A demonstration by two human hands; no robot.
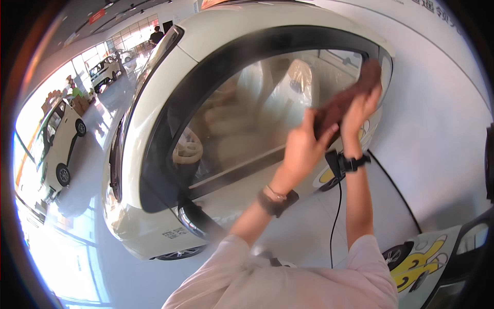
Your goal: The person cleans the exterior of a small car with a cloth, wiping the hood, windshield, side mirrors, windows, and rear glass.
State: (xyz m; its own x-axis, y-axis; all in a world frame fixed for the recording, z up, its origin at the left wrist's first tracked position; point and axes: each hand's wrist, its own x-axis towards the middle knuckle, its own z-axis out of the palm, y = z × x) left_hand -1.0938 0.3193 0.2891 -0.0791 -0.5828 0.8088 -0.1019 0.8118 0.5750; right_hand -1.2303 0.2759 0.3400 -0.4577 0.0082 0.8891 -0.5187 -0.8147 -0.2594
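A dark reddish-brown cloth point(335, 106) is stretched between my two hands, in front of the rear part of a small cream car's side window point(247, 112). My left hand point(305, 143) grips the cloth's lower end, thumb and fingers around it. Against its upper part lies my right hand point(361, 110), raised and blurred; how firmly it holds the cloth cannot be told. Both wrists carry dark bands, and a black cable hangs from the right one. Behind the glass are plastic-covered seats point(297, 83) and a cream steering wheel point(188, 146).
The car's door mirror point(197, 220) juts out at lower left. A white wall point(428, 96) rises at right. Another car with yellow cartoon graphics point(418, 262) stands at lower right. More cars point(61, 143) and a person point(156, 35) are farther off at left.
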